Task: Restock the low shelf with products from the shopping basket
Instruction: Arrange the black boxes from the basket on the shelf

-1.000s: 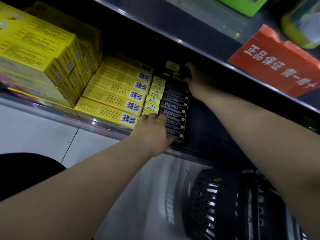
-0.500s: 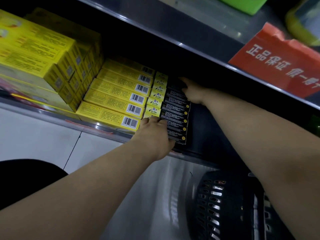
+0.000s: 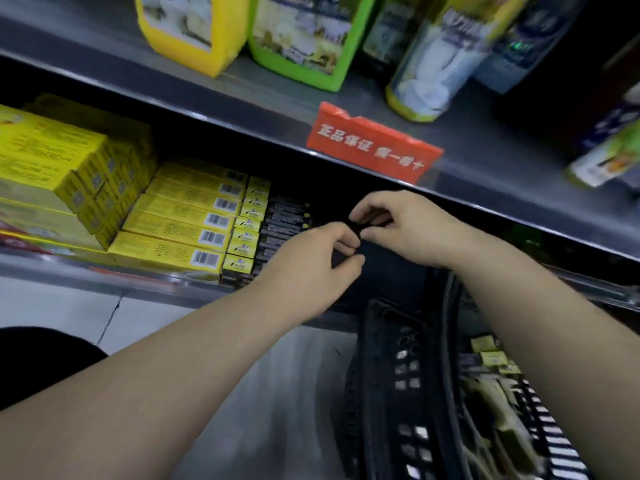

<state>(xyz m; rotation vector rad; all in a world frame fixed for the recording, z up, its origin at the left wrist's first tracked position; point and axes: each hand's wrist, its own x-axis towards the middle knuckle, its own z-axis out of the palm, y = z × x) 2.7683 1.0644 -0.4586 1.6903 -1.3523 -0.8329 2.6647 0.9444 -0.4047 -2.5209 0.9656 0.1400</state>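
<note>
A row of black-and-yellow boxes [image 3: 273,225] lies flat on the low shelf [image 3: 138,277], next to a stack of long yellow boxes [image 3: 183,216]. My left hand [image 3: 318,261] hovers just right of the black boxes, fingers loosely curled, with nothing visible in it. A little further right and higher, my right hand [image 3: 398,225] also has curled fingers, with only dark shelf space showing between them. The black shopping basket [image 3: 381,375] stands on the floor below the right arm. Small yellow-labelled products [image 3: 491,358] lie inside it.
Larger yellow cartons [image 3: 52,168] are stacked at the shelf's left end. The upper shelf [image 3: 242,109] overhangs the hands and carries a red price sign [image 3: 370,147] and tall bottles [image 3: 298,39]. Dark shelf space [image 3: 381,271] lies right of the black boxes.
Both hands have come off the black boxes and drawn back out of the shelf, closer together. The view has tilted up, bringing the upper shelf's bottles and more of the basket into sight.
</note>
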